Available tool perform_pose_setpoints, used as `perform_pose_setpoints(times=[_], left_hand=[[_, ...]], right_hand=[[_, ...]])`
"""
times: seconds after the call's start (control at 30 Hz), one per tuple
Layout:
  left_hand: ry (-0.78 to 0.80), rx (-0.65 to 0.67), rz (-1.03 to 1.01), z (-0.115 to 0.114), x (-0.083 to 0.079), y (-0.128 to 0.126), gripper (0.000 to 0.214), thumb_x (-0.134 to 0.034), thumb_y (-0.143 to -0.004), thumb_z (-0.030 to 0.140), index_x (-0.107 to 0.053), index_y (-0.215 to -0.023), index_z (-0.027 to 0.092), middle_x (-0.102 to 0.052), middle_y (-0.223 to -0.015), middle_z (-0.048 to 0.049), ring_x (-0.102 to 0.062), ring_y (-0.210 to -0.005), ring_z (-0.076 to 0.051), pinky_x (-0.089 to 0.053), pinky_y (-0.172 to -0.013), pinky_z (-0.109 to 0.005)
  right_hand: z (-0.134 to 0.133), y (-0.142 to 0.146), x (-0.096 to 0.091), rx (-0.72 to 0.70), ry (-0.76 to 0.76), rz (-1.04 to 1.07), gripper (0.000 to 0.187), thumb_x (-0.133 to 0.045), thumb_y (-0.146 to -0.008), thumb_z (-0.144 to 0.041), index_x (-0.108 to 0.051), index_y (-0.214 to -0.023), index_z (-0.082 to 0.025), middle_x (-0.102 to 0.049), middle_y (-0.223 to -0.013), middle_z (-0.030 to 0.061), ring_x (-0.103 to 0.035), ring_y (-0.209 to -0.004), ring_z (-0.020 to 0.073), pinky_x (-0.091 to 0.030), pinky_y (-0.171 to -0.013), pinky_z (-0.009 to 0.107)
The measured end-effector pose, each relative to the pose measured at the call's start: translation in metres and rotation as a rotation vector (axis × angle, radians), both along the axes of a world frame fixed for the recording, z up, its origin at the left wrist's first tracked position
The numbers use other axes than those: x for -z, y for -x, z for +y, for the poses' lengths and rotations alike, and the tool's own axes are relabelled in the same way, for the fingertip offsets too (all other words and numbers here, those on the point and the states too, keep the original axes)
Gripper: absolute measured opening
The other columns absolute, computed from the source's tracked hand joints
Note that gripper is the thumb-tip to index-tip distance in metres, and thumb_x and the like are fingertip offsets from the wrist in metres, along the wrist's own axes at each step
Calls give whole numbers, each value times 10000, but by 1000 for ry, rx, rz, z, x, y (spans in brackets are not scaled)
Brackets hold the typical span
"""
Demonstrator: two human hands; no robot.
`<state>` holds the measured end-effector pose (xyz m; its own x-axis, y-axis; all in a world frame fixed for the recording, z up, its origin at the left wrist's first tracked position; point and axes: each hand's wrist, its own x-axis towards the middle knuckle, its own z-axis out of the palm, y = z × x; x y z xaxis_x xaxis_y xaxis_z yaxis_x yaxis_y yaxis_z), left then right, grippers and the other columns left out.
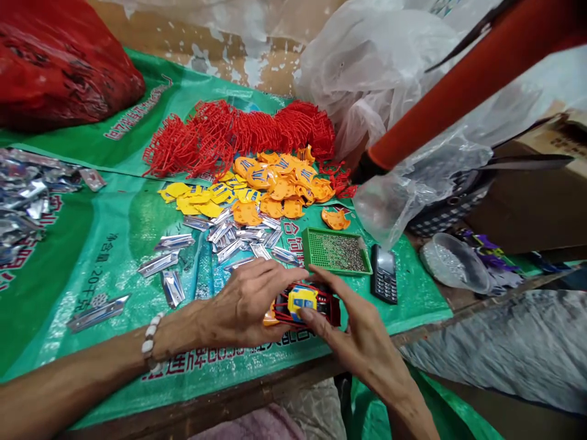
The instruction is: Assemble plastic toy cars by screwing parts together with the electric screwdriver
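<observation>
Between my two hands is a small toy car (301,300) with a yellow and blue roof, red frame bars and an orange end. My left hand (250,299) wraps round its left end, a white beaded bracelet on that wrist. My right hand (348,330) grips the other end, its thumb pressing on the yellow roof. Just beyond lie silver chromed parts (247,235), a heap of orange car shells (279,177), yellow roof pieces (202,198) and a pile of red frame parts (238,131). The car's underside is hidden.
A green tray of tiny screws (339,250) and a black keypad phone (384,275) lie right of my hands. An orange-red pole (449,85) slants over the right side. Further right stands a clear plastic tub (454,263); a red bag (59,67) sits back left.
</observation>
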<state>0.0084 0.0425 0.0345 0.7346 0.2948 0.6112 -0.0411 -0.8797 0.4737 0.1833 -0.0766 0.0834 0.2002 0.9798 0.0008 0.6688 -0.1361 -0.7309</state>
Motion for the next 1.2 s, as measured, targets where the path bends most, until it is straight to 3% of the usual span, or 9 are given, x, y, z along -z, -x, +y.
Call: perform_pose_setpoints(times=[0.13,0.3,0.43,0.57,0.67,0.8,0.93,1.03,1.2], left_hand=[[-134,128,160,-5,-15,1,384,-486,-905,227,-431,-1273,131,-673,-944,-71,-629,-832,-221,-544,-720,-368],[-351,175,187,-9,-28,7,347,-434,-949,130,-457,-1293,174,-679,-1105,-78,-645,-997,-214,-551,-834,-350],[-367,165,209,-3,-39,9,353,-541,-968,205,-471,-1304,288,-533,-1401,-70,-566,-1217,-207,-498,-994,-365],[-309,114,192,13,-44,10,481,-619,-920,488,-419,-1296,263,-406,-1492,-175,-446,-1356,-312,-387,-1101,-561],[-127,18,57,27,-35,12,670,-680,-860,508,-316,-1367,261,-336,-1504,-219,-388,-1392,-326,-411,-1083,-557],[150,14,-1,36,-22,13,816,-771,-800,455,-270,-1430,318,-315,-1521,-161,-358,-1404,-351,-378,-1102,-587],[904,56,50,24,-22,7,745,-646,-894,476,-219,-1474,288,-474,-1445,-158,-517,-1297,-307,-433,-1071,-536],[1355,18,-33,8,-28,0,645,-636,-884,514,-358,-1382,211,-620,-1289,-158,-626,-1156,-285,-490,-1006,-468],[1464,-145,-73,2,-30,-3,419,-760,-790,410,-604,-1081,152,-715,-1044,-73,-669,-995,-213,-522,-871,-305]], right_hand=[[12,-5,-7,-153,209,50,361,-702,-784,-496,-688,-987,-198,-717,-894,49,-661,-795,208,-546,-693,328],[23,-13,-15,-360,291,316,604,-761,-691,-434,-630,-1251,-251,-729,-1062,46,-687,-914,244,-574,-794,367],[21,-9,-10,-284,257,426,404,-765,-656,-359,-724,-1042,-246,-741,-944,25,-691,-898,261,-574,-806,396],[15,1,1,-121,237,694,511,-835,-600,-446,-714,-1049,-234,-731,-905,24,-692,-895,258,-568,-819,389],[13,13,11,101,124,891,595,-836,-598,-499,-697,-1099,-210,-733,-1003,64,-690,-954,267,-556,-864,383],[15,31,23,431,-1,1028,662,-827,-604,-526,-675,-1138,-166,-738,-1039,102,-695,-964,270,-570,-821,353],[18,45,35,589,-77,995,760,-824,-615,-531,-609,-1247,-169,-717,-1135,105,-691,-1004,266,-576,-829,341],[21,63,44,637,-96,933,838,-838,-610,-495,-544,-1329,-180,-673,-1242,106,-665,-1085,261,-567,-889,334],[19,97,48,575,-103,949,755,-779,-701,-480,-518,-1359,-216,-590,-1373,94,-600,-1211,242,-540,-957,312]])
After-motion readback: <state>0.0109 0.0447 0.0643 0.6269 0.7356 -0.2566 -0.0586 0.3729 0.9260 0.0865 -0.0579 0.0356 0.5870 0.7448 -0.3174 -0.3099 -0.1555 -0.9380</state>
